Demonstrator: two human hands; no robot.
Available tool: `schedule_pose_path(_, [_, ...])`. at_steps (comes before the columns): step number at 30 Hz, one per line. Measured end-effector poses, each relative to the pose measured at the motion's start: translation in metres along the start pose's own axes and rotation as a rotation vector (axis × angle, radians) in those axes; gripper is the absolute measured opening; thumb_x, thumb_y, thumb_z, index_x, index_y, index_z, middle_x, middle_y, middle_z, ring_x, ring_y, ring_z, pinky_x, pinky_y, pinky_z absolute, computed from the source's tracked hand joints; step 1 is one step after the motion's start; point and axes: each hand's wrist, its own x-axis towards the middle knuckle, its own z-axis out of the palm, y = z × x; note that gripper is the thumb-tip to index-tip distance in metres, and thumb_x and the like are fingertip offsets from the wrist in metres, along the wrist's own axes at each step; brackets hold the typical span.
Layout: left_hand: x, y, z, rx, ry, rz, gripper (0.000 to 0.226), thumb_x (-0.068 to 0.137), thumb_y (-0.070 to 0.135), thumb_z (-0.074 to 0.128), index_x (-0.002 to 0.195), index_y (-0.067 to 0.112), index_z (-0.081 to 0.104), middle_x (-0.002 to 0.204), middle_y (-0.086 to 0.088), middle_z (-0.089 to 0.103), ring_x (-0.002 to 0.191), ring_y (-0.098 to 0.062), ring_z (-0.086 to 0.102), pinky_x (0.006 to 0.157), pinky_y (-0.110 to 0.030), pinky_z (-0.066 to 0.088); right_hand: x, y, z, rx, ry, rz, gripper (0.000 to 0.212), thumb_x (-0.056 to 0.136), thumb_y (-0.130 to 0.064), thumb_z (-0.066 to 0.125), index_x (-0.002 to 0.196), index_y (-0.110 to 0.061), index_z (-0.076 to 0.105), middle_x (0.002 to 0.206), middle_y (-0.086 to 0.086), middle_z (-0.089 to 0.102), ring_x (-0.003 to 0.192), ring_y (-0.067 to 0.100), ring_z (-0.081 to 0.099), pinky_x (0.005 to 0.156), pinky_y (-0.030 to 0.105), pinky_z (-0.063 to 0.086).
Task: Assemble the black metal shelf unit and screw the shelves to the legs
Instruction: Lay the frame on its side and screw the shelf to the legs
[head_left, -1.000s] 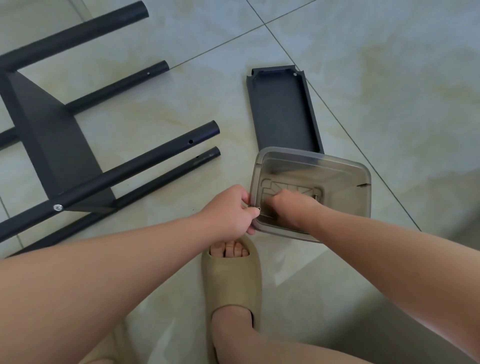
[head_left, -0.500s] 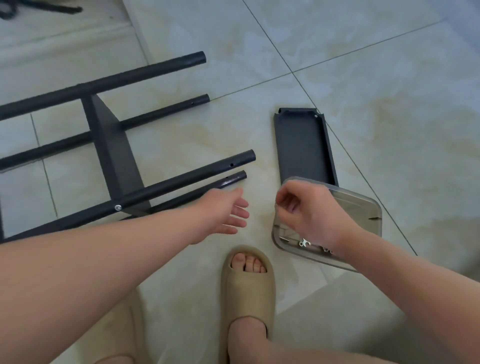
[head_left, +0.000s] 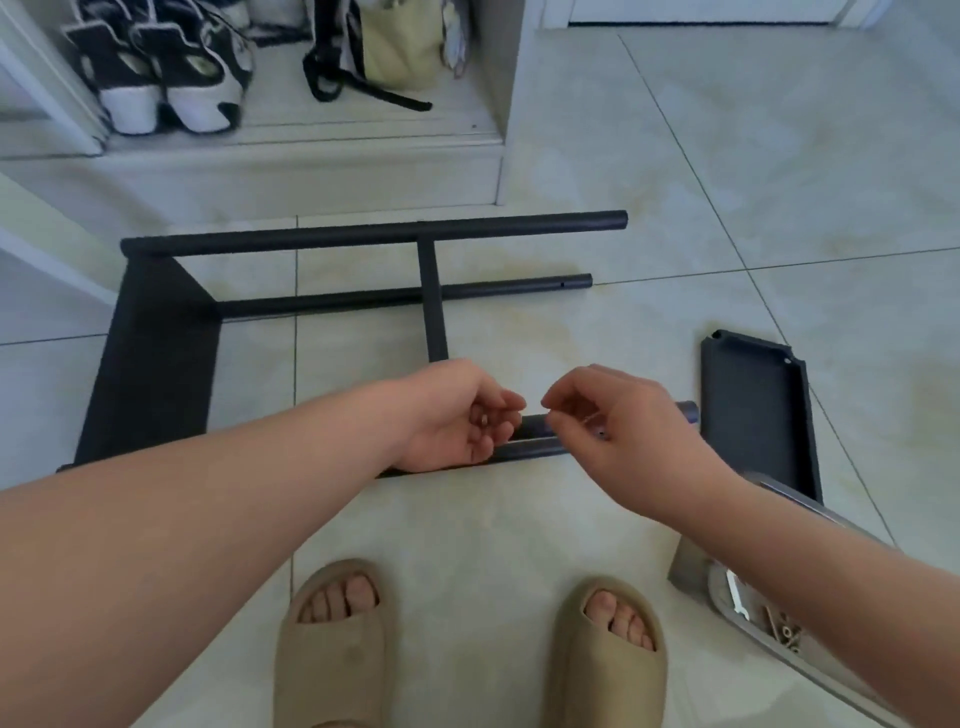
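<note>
Crosswise beneath lies the black tubular metal leg (head_left: 535, 427); my left hand (head_left: 457, 421) cups a small silver screw (head_left: 483, 419), right hand's (head_left: 618, 415) hold unclear.

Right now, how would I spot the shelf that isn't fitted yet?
Find the black frame lying on the tiled floor. Right of its open leg ends, beyond the clear box, lies the loose shelf. Unlike the fitted shelves, it lies flat, rim up, outside the frame.

Right hand (head_left: 618, 421) leaves the clear box (head_left: 688, 569), crossing to the left hand (head_left: 447, 421) over the near leg (head_left: 530, 434); left fingers (head_left: 506, 402), spread a moment ago, now curl round a small metal piece (head_left: 483, 419).
</note>
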Motion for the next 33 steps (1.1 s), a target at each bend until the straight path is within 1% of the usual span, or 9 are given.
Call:
schedule_pose_path(4, [0.002, 0.011, -0.057, -0.049, 0.058, 0.125, 0.041, 0.091, -0.015, 0.029, 0.097, 0.004, 0.065, 0.091, -0.010, 0.069, 0.068, -0.014, 0.070, 0.055, -0.021, 0.051, 0.034, -0.001, 0.038, -0.226, -0.256, -0.024, 0.031, 0.097, -0.035, 0.061, 0.125, -0.023, 0.058, 0.117, -0.008, 0.057, 0.108, 0.015, 0.055, 0.094, 0.030, 0.044])
schedule_pose_path(8, [0.013, 0.008, -0.096, 0.036, 0.143, 0.207, 0.039, 0.097, -0.014, 0.032, 0.113, 0.005, 0.063, 0.112, -0.010, 0.071, 0.095, -0.017, 0.072, 0.071, -0.025, 0.057, 0.053, -0.002, 0.067, -0.405, -0.437, -0.097, 0.045, 0.091, -0.058, 0.061, 0.124, -0.028, 0.052, 0.115, -0.010, 0.054, 0.102, 0.016, 0.053, 0.090, 0.031, 0.039])
schedule_pose_path(11, [0.027, -0.006, -0.104, 0.131, 0.180, 0.223, 0.035, 0.100, -0.008, 0.040, 0.126, 0.008, 0.057, 0.113, -0.014, 0.070, 0.098, -0.020, 0.071, 0.077, -0.028, 0.060, 0.061, 0.000, 0.077, -0.334, -0.432, -0.061, 0.047, 0.085, -0.061, 0.067, 0.114, -0.027, 0.053, 0.106, -0.012, 0.056, 0.093, 0.014, 0.054, 0.079, 0.031, 0.041])
schedule_pose_path(16, [0.049, -0.010, -0.096, 0.437, 0.129, 0.252, 0.030, 0.099, -0.001, 0.044, 0.114, 0.007, 0.069, 0.104, -0.010, 0.076, 0.091, -0.017, 0.074, 0.070, -0.022, 0.059, 0.074, 0.009, 0.087, -0.254, -0.389, -0.043, 0.036, 0.085, -0.057, 0.069, 0.093, -0.025, 0.054, 0.083, -0.015, 0.055, 0.075, 0.008, 0.051, 0.065, 0.031, 0.043])
schedule_pose_path(18, [0.058, -0.009, -0.094, 0.575, 0.129, 0.236, 0.028, 0.093, -0.003, 0.049, 0.108, 0.001, 0.071, 0.105, -0.017, 0.074, 0.099, -0.029, 0.072, 0.086, -0.038, 0.059, 0.076, 0.015, 0.089, -0.276, -0.361, -0.060, 0.042, 0.081, -0.066, 0.064, 0.097, -0.027, 0.055, 0.087, -0.017, 0.055, 0.079, 0.009, 0.051, 0.065, 0.030, 0.042])
schedule_pose_path(22, [0.062, -0.008, -0.093, 0.712, 0.105, 0.184, 0.025, 0.089, -0.001, 0.051, 0.105, 0.000, 0.070, 0.107, -0.019, 0.072, 0.107, -0.036, 0.066, 0.100, -0.052, 0.050, 0.075, 0.026, 0.092, -0.319, -0.224, -0.152, 0.087, 0.073, -0.075, 0.058, 0.141, -0.021, 0.047, 0.136, -0.003, 0.048, 0.123, 0.019, 0.044, 0.097, 0.036, 0.045])
schedule_pose_path(25, [0.065, -0.009, -0.095, 0.723, 0.076, 0.181, 0.025, 0.090, 0.002, 0.051, 0.105, 0.005, 0.070, 0.105, -0.017, 0.073, 0.106, -0.035, 0.067, 0.100, -0.052, 0.050, 0.077, 0.027, 0.096, -0.432, -0.246, -0.288, 0.096, 0.083, -0.073, 0.048, 0.160, -0.023, 0.021, 0.165, 0.005, 0.020, 0.150, 0.029, 0.020, 0.117, 0.044, 0.029])
schedule_pose_path(29, [0.068, -0.010, -0.098, 0.686, 0.065, 0.161, 0.021, 0.091, 0.005, 0.053, 0.102, 0.006, 0.070, 0.100, -0.012, 0.075, 0.102, -0.029, 0.070, 0.098, -0.047, 0.053, 0.094, 0.026, 0.096, -0.451, -0.395, -0.380, 0.097, 0.085, -0.074, 0.039, 0.162, -0.029, 0.003, 0.169, -0.003, -0.014, 0.157, 0.020, -0.009, 0.126, 0.044, 0.008])
schedule_pose_path(33, [0.066, -0.010, -0.099, 0.669, 0.072, 0.173, 0.016, 0.090, 0.008, 0.058, 0.097, 0.002, 0.071, 0.098, -0.016, 0.075, 0.102, -0.033, 0.071, 0.098, -0.048, 0.053, 0.100, 0.027, 0.100, -0.516, -0.426, -0.400, 0.099, 0.086, -0.078, 0.032, 0.162, -0.027, -0.006, 0.166, -0.004, -0.025, 0.154, 0.013, -0.019, 0.127, 0.046, -0.002])
